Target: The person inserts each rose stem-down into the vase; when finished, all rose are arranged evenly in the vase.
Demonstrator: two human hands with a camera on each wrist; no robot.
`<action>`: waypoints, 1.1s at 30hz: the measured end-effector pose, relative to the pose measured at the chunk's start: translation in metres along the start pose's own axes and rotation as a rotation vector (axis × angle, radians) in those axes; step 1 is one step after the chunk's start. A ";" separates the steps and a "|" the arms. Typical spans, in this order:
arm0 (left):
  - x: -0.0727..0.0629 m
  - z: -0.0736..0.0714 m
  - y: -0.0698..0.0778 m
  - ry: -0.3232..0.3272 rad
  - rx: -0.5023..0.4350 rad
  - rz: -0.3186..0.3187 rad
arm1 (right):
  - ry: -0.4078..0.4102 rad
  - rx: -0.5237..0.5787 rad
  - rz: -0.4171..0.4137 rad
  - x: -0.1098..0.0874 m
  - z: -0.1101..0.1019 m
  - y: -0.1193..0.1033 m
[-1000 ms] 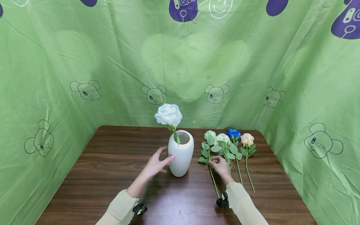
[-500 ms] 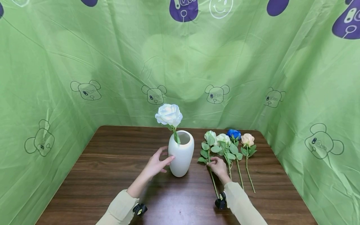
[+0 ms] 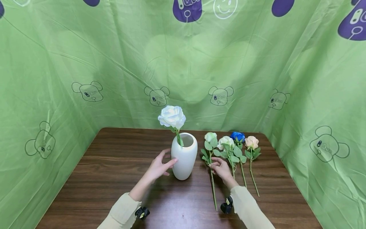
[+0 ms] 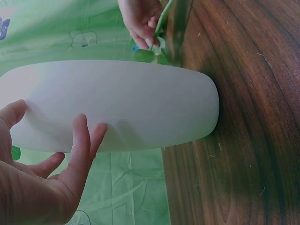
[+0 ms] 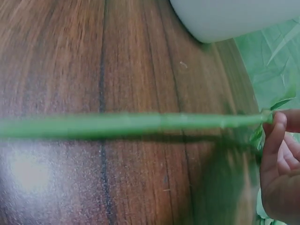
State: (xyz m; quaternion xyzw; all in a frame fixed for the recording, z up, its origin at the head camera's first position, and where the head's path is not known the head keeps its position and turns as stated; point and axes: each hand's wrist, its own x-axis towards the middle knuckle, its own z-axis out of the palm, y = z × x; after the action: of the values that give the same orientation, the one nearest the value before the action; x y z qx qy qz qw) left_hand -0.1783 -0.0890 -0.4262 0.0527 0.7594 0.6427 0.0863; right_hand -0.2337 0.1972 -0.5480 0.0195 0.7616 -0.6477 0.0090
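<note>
A white vase (image 3: 184,162) stands upright on the table, holding a large white rose (image 3: 172,117) that leans left over its rim. My left hand (image 3: 156,166) touches the vase's left side with spread, fairly straight fingers; in the left wrist view, fingertips (image 4: 80,123) rest along its wall. To the right of the vase, my right hand (image 3: 222,169) pinches the stem of a pale green-white rose (image 3: 210,137) between thumb and fingertips, just below its leaves. In the right wrist view that green stem (image 5: 154,123) stretches out from the pinch, above its shadow on the wood.
A cream-white rose (image 3: 225,142), a blue rose (image 3: 237,136) and a peach rose (image 3: 251,142) lie side by side right of my right hand, stems toward me. The dark wooden table (image 3: 120,152) is surrounded by green cloth (image 3: 125,63) at the back and sides.
The pale green-white rose has shifted left and swung, its stem end now clear of the right wrist and its bloom apart from the cream-white one. Left hand and vase have stayed put.
</note>
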 end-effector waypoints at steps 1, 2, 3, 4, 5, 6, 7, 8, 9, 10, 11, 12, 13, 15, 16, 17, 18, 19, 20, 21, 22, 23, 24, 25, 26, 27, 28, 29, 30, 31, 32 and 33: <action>-0.002 0.000 0.003 -0.004 -0.002 0.003 | -0.021 0.029 -0.016 0.000 -0.001 0.001; -0.003 0.000 0.005 -0.006 -0.004 0.005 | -0.045 0.055 -0.039 0.000 -0.001 0.003; -0.003 0.000 0.006 -0.008 -0.004 0.005 | -0.060 0.073 -0.063 0.000 -0.002 0.003; -0.002 0.000 0.005 -0.007 -0.004 0.009 | -0.072 0.093 -0.085 0.000 -0.002 0.004; -0.001 0.000 0.003 -0.005 -0.003 0.006 | -0.083 0.102 -0.101 0.000 -0.003 0.005; 0.001 0.000 -0.001 -0.001 -0.001 0.005 | -0.089 0.115 -0.132 0.000 -0.003 0.005; 0.003 0.000 -0.004 0.003 0.002 0.001 | -0.104 0.134 -0.171 0.002 -0.003 0.007; 0.004 0.000 -0.008 0.007 0.005 -0.002 | -0.114 0.151 -0.197 0.005 -0.004 0.010; 0.006 0.000 -0.011 0.012 0.009 -0.003 | -0.107 0.151 -0.204 0.005 -0.004 0.008; 0.008 0.000 -0.014 0.017 0.015 -0.004 | -0.104 0.164 -0.216 0.004 -0.004 0.005; 0.008 0.000 -0.016 0.021 0.020 -0.008 | -0.099 0.176 -0.225 0.005 -0.004 0.003; 0.009 0.000 -0.018 0.024 0.022 -0.006 | -0.098 0.193 -0.238 0.005 -0.004 -0.001; 0.010 0.000 -0.019 0.027 0.022 -0.004 | -0.091 0.200 -0.237 0.004 -0.004 -0.005; 0.010 0.000 -0.019 0.029 0.021 0.002 | -0.053 0.203 -0.208 -0.002 -0.002 -0.023; 0.010 0.000 -0.019 0.030 0.020 0.002 | -0.044 0.217 -0.205 -0.004 -0.002 -0.031; 0.010 0.000 -0.019 0.030 0.020 0.003 | -0.036 0.222 -0.188 -0.005 -0.002 -0.037; 0.010 0.000 -0.019 0.029 0.018 0.005 | -0.029 0.226 -0.168 -0.007 -0.003 -0.044; 0.009 0.000 -0.018 0.028 0.017 0.004 | -0.014 0.232 -0.147 -0.009 -0.003 -0.053; 0.009 0.000 -0.018 0.028 0.016 0.004 | -0.010 0.248 -0.135 -0.010 -0.003 -0.060; 0.009 0.000 -0.018 0.027 0.016 0.004 | -0.003 0.262 -0.123 -0.011 -0.004 -0.067; 0.009 0.000 -0.018 0.027 0.014 0.004 | 0.001 0.280 -0.115 -0.012 -0.005 -0.073; 0.009 0.000 -0.018 0.025 0.012 0.004 | 0.005 0.305 -0.109 -0.013 -0.005 -0.079; 0.009 0.000 -0.018 0.024 0.010 0.005 | 0.009 0.337 -0.103 -0.014 -0.006 -0.085; 0.010 0.000 -0.019 0.023 0.009 0.004 | 0.012 0.374 -0.101 -0.015 -0.006 -0.091; 0.010 0.000 -0.019 0.022 0.007 0.004 | 0.018 0.412 -0.099 -0.016 -0.006 -0.096; 0.010 0.000 -0.019 0.020 0.006 0.005 | 0.023 0.451 -0.100 -0.017 -0.006 -0.101; 0.010 0.000 -0.020 0.020 0.004 0.004 | 0.029 0.491 -0.104 -0.018 -0.006 -0.106; 0.010 0.000 -0.020 0.019 0.004 0.003 | 0.034 0.527 -0.114 -0.019 -0.006 -0.111; 0.011 0.000 -0.020 0.019 0.004 0.003 | 0.041 0.561 -0.125 -0.020 -0.006 -0.116; 0.011 0.000 -0.020 0.018 0.004 0.003 | 0.046 0.591 -0.139 -0.022 -0.006 -0.121; 0.011 0.000 -0.020 0.018 0.004 0.002 | 0.053 0.617 -0.152 -0.023 -0.006 -0.126; 0.011 0.000 -0.020 0.019 0.005 0.002 | 0.058 0.647 -0.167 -0.024 -0.006 -0.131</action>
State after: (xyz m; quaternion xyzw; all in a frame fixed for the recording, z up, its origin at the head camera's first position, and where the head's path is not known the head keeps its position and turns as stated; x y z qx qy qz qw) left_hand -0.1881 -0.0901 -0.4464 0.0475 0.7617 0.6414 0.0784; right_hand -0.2148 0.1819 -0.4168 -0.0228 0.5152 -0.8537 -0.0722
